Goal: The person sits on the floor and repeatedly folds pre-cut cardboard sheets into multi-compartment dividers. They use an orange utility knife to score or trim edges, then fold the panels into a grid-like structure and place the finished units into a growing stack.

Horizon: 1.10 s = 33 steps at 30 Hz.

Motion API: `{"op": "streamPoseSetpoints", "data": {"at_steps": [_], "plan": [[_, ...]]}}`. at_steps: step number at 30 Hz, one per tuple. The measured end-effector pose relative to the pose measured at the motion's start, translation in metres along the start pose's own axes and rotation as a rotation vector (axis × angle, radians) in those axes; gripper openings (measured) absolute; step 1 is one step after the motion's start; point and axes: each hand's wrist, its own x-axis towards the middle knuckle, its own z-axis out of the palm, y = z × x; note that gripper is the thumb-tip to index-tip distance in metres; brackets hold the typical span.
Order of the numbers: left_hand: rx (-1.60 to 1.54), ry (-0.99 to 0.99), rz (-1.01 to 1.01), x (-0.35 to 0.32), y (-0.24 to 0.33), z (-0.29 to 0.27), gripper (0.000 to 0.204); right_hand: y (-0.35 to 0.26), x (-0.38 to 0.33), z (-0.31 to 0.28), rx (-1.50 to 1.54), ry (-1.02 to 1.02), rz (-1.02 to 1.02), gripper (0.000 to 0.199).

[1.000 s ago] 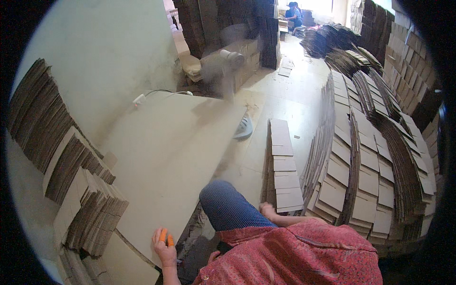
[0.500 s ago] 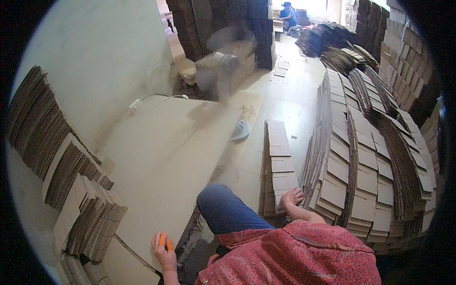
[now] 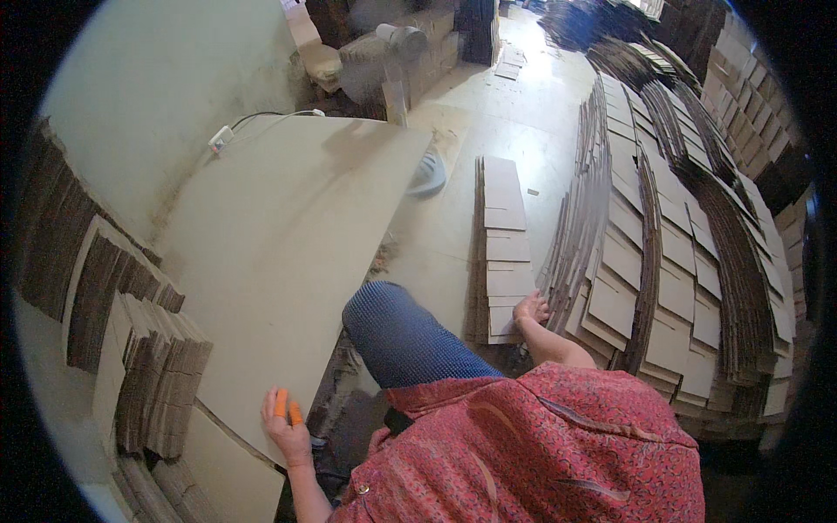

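Note:
My left hand [image 3: 286, 427] rests at the near right edge of a pale tabletop [image 3: 261, 235], its fingers stretched out and holding nothing. Orange covers [image 3: 281, 403] wrap two of its fingers. To the right, my right hand [image 3: 530, 310] is closed around the near right edge of a narrow row of overlapping cardboard pieces [image 3: 507, 248] on the floor. Some of its fingertips are hard to make out. Beside that hand, a large bank of slotted cardboard sheets [image 3: 610, 301] lies in long, fanned rows.
Cardboard bundles [image 3: 166, 379] lean along the table's left side. A fan [image 3: 397, 78] stands beyond the table, near a grey-blue slipper [image 3: 427, 173]. A white power socket [image 3: 220, 138] with a cable sits by the wall. More cardboard piles [image 3: 602, 26] stand far back.
The view has tilted down, so the scene sits higher and the distant person has left the picture. My right fingers look more curled at the cardboard edge. The left hand stays by the table edge.

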Motion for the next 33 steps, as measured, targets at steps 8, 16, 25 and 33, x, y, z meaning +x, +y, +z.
{"op": "streamPoseSetpoints", "data": {"at_steps": [8,16,25,33], "plan": [[-0.001,-0.003,0.003,0.006,0.004,-0.001,0.024,0.005,0.031,0.044,0.847,-0.111,0.546,0.043],[0.02,0.013,0.011,0.003,-0.001,-0.002,0.024,0.004,0.053,0.07,0.726,-0.047,0.28,0.043],[0.037,-0.006,0.01,0.007,0.006,-0.003,0.025,-0.018,0.024,-0.002,0.797,0.051,0.211,0.046],[0.065,0.008,0.041,0.004,-0.003,-0.002,0.022,-0.028,0.014,-0.028,0.427,0.26,-0.112,0.028]]}}
